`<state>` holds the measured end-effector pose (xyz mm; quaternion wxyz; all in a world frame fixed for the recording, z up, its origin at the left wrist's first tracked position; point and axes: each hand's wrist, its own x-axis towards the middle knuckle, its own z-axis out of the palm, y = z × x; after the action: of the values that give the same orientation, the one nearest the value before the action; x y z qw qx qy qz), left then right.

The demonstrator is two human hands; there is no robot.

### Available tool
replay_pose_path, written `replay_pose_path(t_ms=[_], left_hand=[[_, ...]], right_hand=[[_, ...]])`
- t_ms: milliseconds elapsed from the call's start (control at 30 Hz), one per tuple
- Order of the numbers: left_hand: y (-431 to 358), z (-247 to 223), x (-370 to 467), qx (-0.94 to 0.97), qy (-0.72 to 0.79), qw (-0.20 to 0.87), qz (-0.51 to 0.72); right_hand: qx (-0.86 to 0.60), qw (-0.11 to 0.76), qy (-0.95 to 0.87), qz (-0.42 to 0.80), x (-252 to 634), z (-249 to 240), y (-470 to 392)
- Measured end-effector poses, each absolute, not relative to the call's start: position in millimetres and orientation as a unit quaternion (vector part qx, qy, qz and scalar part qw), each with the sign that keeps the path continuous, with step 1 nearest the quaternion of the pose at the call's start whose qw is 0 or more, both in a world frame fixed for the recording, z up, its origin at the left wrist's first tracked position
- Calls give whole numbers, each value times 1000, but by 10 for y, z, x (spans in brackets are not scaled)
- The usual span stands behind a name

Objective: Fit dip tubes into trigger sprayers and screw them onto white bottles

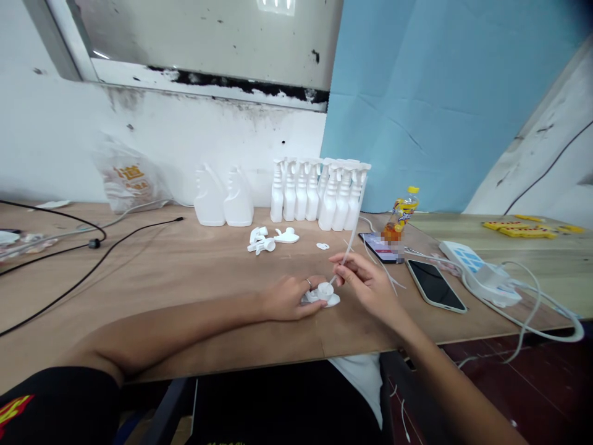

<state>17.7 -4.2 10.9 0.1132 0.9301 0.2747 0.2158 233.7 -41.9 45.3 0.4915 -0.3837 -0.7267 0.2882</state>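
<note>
Near the table's front edge, my left hand (293, 298) is closed on a white spray head (326, 293) that lies on the tabletop with its round collar facing up. A thin white tube (353, 232) is pinched between the fingers of my right hand (359, 276). The tube slants upward, and its lower end is at the collar; how deep it sits cannot be seen. Beyond my hands lie more white spray heads (262, 242) and small white rings (323, 246). Loose thin tubes (386, 272) rest to the right, beside my right hand.
Along the wall stand two white bottles without heads (210, 198) and several bottles with spray heads (301, 191). At the right are a drink bottle (402, 216), a tablet (382, 247), a phone (436, 285) and a power strip (484, 275). Black cables (115, 247) cross the table's left side.
</note>
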Motion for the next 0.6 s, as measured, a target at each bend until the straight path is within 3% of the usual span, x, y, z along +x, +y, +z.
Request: replay_pose_path(t_ms=[200, 600], left_hand=[[-4, 52, 181, 931, 275, 98, 217], [16, 27, 196, 929, 257, 112, 242]], right_hand=[[-383, 419, -798, 201, 2318, 411, -363], [-405, 348, -822, 199, 2250, 366, -331]])
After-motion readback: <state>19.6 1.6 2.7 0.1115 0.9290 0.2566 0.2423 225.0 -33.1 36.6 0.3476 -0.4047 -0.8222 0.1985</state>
